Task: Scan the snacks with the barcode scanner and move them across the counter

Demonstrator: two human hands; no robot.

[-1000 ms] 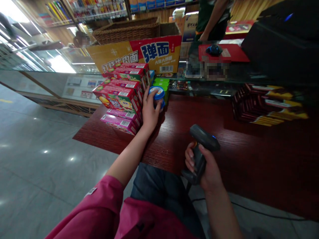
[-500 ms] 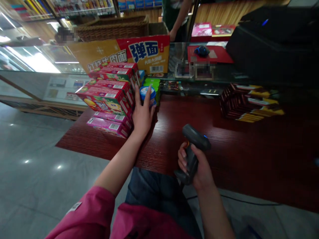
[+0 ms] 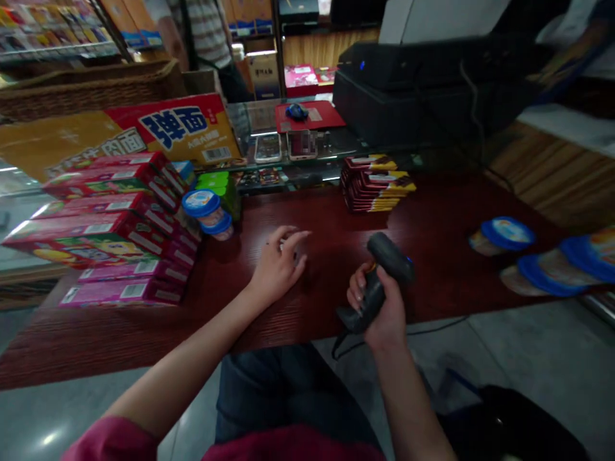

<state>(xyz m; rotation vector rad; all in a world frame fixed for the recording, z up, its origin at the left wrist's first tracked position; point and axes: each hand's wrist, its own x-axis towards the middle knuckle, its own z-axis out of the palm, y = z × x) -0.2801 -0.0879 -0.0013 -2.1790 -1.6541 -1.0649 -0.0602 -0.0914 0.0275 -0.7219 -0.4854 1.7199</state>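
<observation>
My right hand (image 3: 380, 301) is wrapped round the grip of a dark barcode scanner (image 3: 379, 282), held above the front of the dark red wooden counter (image 3: 307, 275). Over the middle of the counter hovers my left hand (image 3: 281, 266), fingers loosely apart and holding nothing. To its left two blue-lidded tubs (image 3: 207, 211) are stacked, one on the other. Beside them rise piles of red boxes (image 3: 96, 224) on pink-purple boxes (image 3: 129, 291). Green packs (image 3: 218, 189) sit just behind the tubs. Ahead of the scanner lies a stack of brown and yellow packets (image 3: 372, 186).
More blue-lidded tubs (image 3: 542, 275) stand at the counter's right end. A printed carton (image 3: 177, 131) and a wicker basket (image 3: 91, 86) line the back left. Two phones (image 3: 268, 148) and a mouse (image 3: 296, 112) rest on the glass. A person (image 3: 206, 38) stands behind.
My left hand has let go of the tubs beside the boxes and moved right over the counter. The view has turned right, bringing more tubs into sight. My right hand still holds the scanner.
</observation>
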